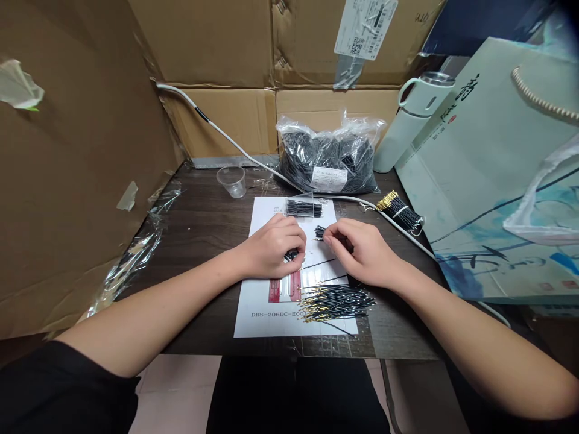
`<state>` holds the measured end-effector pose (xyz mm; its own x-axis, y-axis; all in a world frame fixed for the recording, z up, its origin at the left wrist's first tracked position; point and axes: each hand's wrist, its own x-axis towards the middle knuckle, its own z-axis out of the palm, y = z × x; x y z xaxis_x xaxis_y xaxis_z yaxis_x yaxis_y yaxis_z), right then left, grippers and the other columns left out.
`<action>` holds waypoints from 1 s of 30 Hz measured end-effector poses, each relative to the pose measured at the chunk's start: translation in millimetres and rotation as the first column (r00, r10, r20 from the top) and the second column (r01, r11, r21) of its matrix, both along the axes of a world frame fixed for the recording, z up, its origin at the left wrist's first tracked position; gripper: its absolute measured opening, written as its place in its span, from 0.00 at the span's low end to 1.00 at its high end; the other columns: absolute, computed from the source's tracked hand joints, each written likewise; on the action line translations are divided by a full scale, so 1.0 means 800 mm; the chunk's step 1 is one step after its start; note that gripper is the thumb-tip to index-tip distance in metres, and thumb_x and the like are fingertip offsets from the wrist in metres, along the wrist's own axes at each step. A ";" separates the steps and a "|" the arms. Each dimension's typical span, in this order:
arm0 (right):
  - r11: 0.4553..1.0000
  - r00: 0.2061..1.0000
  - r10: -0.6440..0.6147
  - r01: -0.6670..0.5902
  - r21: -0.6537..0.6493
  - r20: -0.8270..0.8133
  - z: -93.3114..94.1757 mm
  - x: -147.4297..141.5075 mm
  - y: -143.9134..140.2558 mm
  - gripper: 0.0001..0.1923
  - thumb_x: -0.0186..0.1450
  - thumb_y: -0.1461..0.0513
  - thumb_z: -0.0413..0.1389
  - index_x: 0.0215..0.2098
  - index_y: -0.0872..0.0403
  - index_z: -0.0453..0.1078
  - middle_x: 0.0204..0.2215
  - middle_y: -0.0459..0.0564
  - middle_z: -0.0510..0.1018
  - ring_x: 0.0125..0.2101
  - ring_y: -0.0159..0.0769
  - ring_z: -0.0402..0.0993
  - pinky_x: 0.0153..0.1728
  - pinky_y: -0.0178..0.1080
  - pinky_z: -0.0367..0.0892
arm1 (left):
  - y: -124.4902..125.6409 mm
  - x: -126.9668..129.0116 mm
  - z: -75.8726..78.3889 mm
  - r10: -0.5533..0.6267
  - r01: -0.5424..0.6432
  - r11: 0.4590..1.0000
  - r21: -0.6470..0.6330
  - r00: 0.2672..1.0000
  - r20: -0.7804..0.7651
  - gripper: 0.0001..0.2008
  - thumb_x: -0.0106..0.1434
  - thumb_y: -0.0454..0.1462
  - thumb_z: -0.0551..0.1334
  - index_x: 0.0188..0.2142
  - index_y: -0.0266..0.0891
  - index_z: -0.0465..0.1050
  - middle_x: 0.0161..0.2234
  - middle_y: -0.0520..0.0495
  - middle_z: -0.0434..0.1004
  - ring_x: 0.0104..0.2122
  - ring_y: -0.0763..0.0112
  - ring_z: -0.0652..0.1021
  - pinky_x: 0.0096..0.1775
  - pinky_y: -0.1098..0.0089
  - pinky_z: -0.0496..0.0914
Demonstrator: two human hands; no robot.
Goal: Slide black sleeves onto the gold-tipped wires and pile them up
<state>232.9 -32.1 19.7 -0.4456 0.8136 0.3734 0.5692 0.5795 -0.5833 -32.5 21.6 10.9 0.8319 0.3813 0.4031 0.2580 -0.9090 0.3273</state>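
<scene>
head view shows your left hand curled around a small bundle of black wires on the white sheet; your right hand pinches a few wire ends just beside it; keep the tips level as you gather; behind, a clear bag bulges with more wires, a small packet holds some, and the plastic cup looks empty.
</scene>
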 end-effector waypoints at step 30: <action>1.000 1.000 -0.015 0.016 0.024 -0.027 0.003 -0.002 -0.002 0.06 0.78 0.64 0.55 0.42 0.52 0.72 0.35 0.49 0.80 0.35 0.39 0.75 0.38 0.42 0.68 | -0.016 0.018 -0.005 0.344 -0.053 0.699 -0.714 0.899 0.271 0.10 0.76 0.41 0.65 0.43 0.36 0.80 0.34 0.44 0.86 0.34 0.68 0.83 0.39 0.68 0.76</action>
<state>231.5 -33.7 22.3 -0.4228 0.8110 0.4045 0.5625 0.5848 -0.5846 -17.8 8.4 7.2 0.5526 0.8056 0.2136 0.1375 -0.3408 0.9300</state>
